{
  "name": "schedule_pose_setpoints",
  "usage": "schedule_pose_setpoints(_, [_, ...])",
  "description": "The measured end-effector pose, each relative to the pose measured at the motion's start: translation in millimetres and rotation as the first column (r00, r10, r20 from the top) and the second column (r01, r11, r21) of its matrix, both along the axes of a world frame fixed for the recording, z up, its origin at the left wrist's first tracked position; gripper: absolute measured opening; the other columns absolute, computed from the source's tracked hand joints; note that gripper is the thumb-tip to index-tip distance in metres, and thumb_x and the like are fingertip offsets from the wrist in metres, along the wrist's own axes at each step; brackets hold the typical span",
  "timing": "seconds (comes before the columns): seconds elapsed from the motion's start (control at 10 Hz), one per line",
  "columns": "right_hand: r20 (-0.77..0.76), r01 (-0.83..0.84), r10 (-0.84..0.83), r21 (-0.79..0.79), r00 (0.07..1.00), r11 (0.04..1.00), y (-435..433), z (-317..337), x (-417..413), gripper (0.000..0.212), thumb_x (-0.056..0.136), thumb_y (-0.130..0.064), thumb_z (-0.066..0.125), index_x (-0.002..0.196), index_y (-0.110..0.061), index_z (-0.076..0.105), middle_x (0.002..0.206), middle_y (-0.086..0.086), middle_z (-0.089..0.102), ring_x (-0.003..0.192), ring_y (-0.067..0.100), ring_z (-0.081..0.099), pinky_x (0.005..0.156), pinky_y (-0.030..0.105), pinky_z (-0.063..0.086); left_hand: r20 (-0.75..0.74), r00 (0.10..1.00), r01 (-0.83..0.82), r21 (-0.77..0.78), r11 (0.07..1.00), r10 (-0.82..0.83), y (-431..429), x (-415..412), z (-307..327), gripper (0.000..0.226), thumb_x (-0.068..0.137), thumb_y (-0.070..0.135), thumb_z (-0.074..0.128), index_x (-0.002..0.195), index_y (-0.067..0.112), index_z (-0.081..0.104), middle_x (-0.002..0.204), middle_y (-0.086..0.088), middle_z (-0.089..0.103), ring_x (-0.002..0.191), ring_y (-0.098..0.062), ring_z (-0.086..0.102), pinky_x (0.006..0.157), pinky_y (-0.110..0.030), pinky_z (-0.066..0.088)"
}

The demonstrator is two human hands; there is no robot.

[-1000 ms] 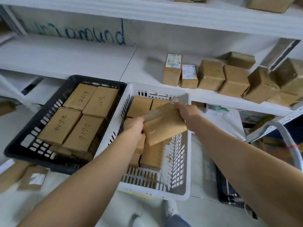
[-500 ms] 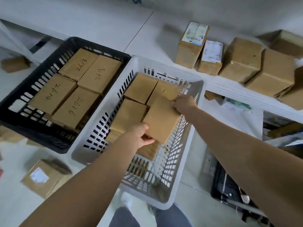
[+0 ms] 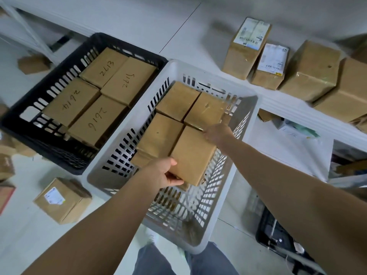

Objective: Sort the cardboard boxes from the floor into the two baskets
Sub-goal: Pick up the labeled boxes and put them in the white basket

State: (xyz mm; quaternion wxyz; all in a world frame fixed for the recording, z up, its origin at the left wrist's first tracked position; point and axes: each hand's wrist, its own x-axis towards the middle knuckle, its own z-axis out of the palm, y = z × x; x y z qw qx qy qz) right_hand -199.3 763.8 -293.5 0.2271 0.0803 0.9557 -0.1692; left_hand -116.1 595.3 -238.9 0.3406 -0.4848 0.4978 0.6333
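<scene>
A plain brown cardboard box (image 3: 191, 153) lies flat in the white basket (image 3: 246, 124), beside three other plain boxes (image 3: 176, 101). My left hand (image 3: 162, 173) grips its near left corner, thumb on top and fingers underneath. At the box's far right corner my right hand (image 3: 217, 133) holds the edge; its fingers are hidden behind the hand. To the left stands the black basket (image 3: 47, 80), holding several boxes with handwritten numbers (image 3: 117, 76).
A labelled box (image 3: 59, 200) lies on the floor left of the white basket, and more boxes show at the left edge (image 3: 6, 167). On the white shelf at the right stand several taped boxes (image 3: 309, 70). My legs (image 3: 178, 261) are below the white basket.
The box has gone from tilted above the white basket to lying flat in its near right slot. Both hands followed it down, and the view tipped downward.
</scene>
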Motion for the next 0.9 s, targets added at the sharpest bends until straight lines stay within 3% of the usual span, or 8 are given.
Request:
schedule_pose_setpoints(0.1, [0.067,0.054,-0.05,-0.071,0.997,0.996,-1.4,0.5,3.4,0.044,0.09,0.005,0.051,0.132,-0.011,0.054,0.144,0.004,0.046,0.13,0.019,0.047,0.091,0.032,0.051,-0.007,0.999,-0.032,0.006,0.999,0.032,0.8,-3.1,-7.2,0.033,0.092,-0.002,0.053,0.124,0.001,0.044,0.125,-0.024,0.049,0.119,-0.042,0.049,0.092,-0.06,0.048])
schedule_pose_setpoints(0.2, [0.258,0.507,-0.437,-0.404,0.862,0.761,-9.6,8.1,6.6,0.042,0.093,0.0,0.045,0.134,-0.008,0.051,0.136,0.014,0.052,0.122,0.028,0.053,0.064,0.017,0.049,-0.024,0.998,-0.056,-0.019,0.998,0.056,5.8,-5.8,-15.2,0.029,0.095,0.001,0.05,0.123,-0.001,0.044,0.112,-0.022,0.052,0.114,-0.038,0.051,0.097,-0.057,0.046])
schedule_pose_setpoints(0.3, [0.229,0.524,-0.471,-0.411,0.852,0.746,-10.8,2.8,16.3,0.061,0.087,0.004,0.037,0.146,-0.011,0.032,0.127,0.017,0.05,0.094,0.027,0.058,0.049,0.021,0.04,-0.056,0.99,-0.133,-0.016,0.991,0.132,8.5,-6.2,-24.4,0.022,0.096,0.0,0.047,0.117,-0.001,0.048,0.097,-0.019,0.053,0.105,-0.034,0.054,0.099,-0.053,0.046])
schedule_pose_setpoints(0.5, [0.175,0.467,-0.438,-0.2,0.882,0.861,-17.7,5.5,21.2,0.033,0.094,-0.007,0.051,0.126,0.001,0.049,0.125,0.019,0.053,0.101,0.029,0.054,0.092,0.026,0.044,-0.052,0.985,-0.166,-0.056,0.984,0.164,6.3,-10.8,-24.2,0.03,0.095,0.002,0.048,0.125,-0.001,0.048,0.124,-0.022,0.052,0.12,-0.037,0.051,0.102,-0.052,0.044])
schedule_pose_setpoints(0.6, [0.188,0.131,-0.16,0.158,0.969,0.979,-16.0,13.4,27.8,0.03,0.092,-0.001,0.051,0.067,-0.006,0.037,0.07,0.008,0.034,0.058,0.022,0.034,0.071,0.022,0.041,-0.092,0.99,-0.112,-0.076,0.991,0.105,6.1,-11.5,-21.5,0.039,0.098,0.006,0.043,0.137,0.001,0.043,0.14,-0.025,0.046,0.128,-0.04,0.047,0.104,-0.048,0.042])
schedule_pose_setpoints(0.7, [0.2,0.224,-0.258,0.178,0.945,0.958,-14.0,28.2,27.8,0.004,0.09,0.001,0.055,0.093,0.001,0.056,0.081,0.006,0.049,0.062,0.017,0.041,0.047,0.02,0.027,-0.105,0.988,-0.122,-0.115,0.986,0.11,1.3,-13.3,-19.6,0.034,0.099,0.009,0.04,0.131,-0.001,0.047,0.137,-0.024,0.049,0.131,-0.036,0.046,0.106,-0.045,0.04])
schedule_pose_setpoints(0.8, [0.127,0.357,-0.338,-0.191,0.933,0.914,-12.7,39.2,22.8,0.04,0.088,0.002,0.054,0.128,-0.003,0.052,0.09,0.001,0.056,0.063,0.011,0.045,0.051,0.019,0.036,-0.056,0.986,-0.161,-0.14,0.977,0.154,-4.5,-19.7,1.2,0.009,0.097,0.005,0.045,0.097,-0.001,0.052,0.093,-0.019,0.051,0.109,-0.031,0.053,0.107,-0.043,0.04])
schedule_pose_setpoints(0.9, [0.179,0.622,-0.69,-0.627,0.701,0.469,-13.4,63.2,16.6,0.016,0.093,-0.016,0.051,0.095,-0.006,0.062,0.074,-0.003,0.051,0.064,0.011,0.047,0.068,0.029,0.044,-0.109,0.991,-0.088,-0.073,0.993,0.079,-6.1,-27.2,22.8,0.016,0.097,0.004,0.041,0.081,0.003,0.045,0.071,-0.007,0.038,0.07,-0.016,0.041,0.079,-0.026,0.043])
